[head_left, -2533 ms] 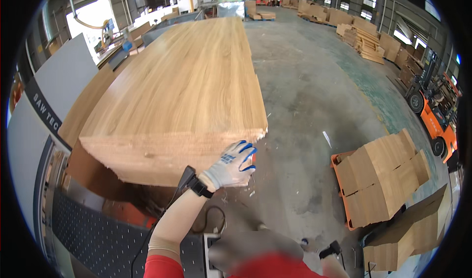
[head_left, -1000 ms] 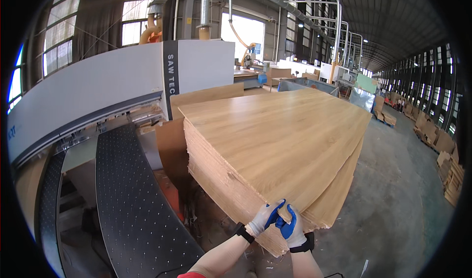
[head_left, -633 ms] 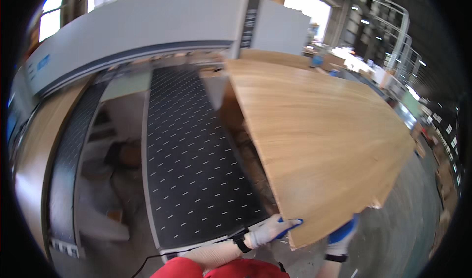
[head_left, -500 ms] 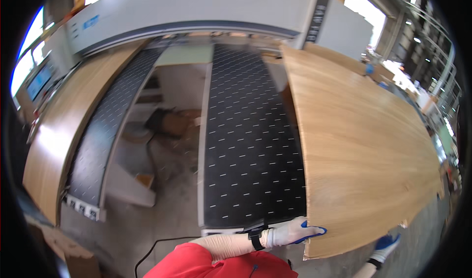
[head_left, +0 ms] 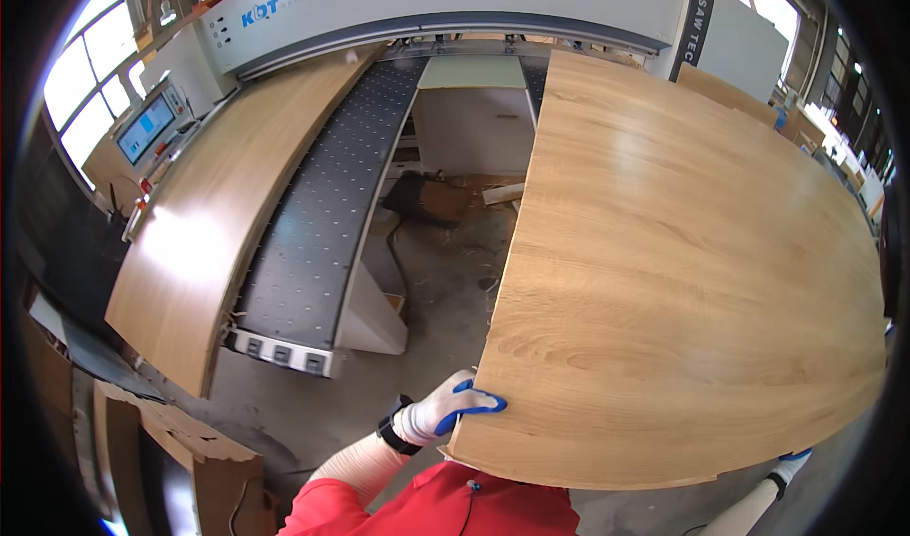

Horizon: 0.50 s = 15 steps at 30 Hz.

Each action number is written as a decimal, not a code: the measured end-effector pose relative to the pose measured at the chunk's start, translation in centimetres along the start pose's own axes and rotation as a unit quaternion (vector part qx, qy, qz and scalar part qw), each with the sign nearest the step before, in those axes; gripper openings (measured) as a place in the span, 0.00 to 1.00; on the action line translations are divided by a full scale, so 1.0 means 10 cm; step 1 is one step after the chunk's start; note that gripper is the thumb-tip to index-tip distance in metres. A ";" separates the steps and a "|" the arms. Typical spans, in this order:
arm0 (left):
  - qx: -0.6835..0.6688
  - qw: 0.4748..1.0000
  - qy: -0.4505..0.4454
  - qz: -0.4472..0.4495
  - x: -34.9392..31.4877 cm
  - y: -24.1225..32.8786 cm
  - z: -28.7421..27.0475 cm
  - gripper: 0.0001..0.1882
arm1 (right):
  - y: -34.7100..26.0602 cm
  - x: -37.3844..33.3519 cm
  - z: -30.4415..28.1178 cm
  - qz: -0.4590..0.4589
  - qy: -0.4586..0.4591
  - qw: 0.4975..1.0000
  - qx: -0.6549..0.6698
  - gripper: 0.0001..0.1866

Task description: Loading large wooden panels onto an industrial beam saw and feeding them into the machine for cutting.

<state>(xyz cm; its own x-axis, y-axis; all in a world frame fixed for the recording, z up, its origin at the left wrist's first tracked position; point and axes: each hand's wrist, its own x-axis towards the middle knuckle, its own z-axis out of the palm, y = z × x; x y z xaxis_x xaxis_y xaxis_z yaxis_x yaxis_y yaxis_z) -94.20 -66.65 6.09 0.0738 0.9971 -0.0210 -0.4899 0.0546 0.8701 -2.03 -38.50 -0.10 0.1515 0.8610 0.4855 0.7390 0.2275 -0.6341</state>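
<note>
A large wood-grain board [head_left: 682, 280] lies to the right, spread over a machine table. My left hand [head_left: 450, 408], in a white glove with blue fingers, is closed on its left edge near the near corner, with the thumb on top. At the board's near right edge is my right hand [head_left: 794, 462], in the same kind of glove. It appears closed on that edge; most of its fingers are hidden by the board.
A saw machine's grey beam [head_left: 445, 10] crosses the back. Left of the gap stands a black slotted table [head_left: 313, 214], beside another long board [head_left: 204, 223]. A screen [head_left: 147, 128] is at far left. Offcuts and a brown box [head_left: 431, 199] lie on the floor; boards [head_left: 223, 479] stand near left.
The board has shifted left and covers most of the right black table. My left hand moved left with its edge. My right hand has come up to the board's near right edge.
</note>
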 end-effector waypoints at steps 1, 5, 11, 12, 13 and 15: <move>-0.027 0.998 0.027 -0.059 -0.29 0.03 -0.03 0.20 | -0.22 -0.24 0.24 0.084 0.022 0.986 0.145 0.29; 0.044 0.998 0.040 -0.010 -1.39 0.23 -0.23 0.14 | -1.76 -0.92 0.90 0.350 0.105 0.761 0.536 0.32; -0.041 0.994 0.012 -0.096 -2.53 0.61 -1.20 0.17 | -3.15 -2.16 0.59 0.329 0.003 0.752 0.572 0.37; -0.052 0.995 0.026 -0.085 -2.77 0.68 -1.48 0.18 | -3.37 -2.43 0.76 0.341 0.016 0.730 0.592 0.37; 0.111 0.984 0.035 0.136 -3.09 0.66 -1.78 0.17 | -3.75 -2.70 1.17 0.369 0.016 0.703 0.607 0.36; 0.317 0.902 0.018 0.294 -3.45 0.71 -2.63 0.24 | -4.51 -3.25 1.59 0.369 0.020 0.708 0.601 0.35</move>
<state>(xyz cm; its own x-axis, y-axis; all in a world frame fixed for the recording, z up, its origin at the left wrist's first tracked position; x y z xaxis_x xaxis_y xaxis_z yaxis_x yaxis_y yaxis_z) -123.08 -99.20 0.03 -0.0700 0.8458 0.5288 0.1604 -0.5137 0.8428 -50.79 -69.50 3.14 0.2424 0.9391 -0.2437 -0.6411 -0.0335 -0.7667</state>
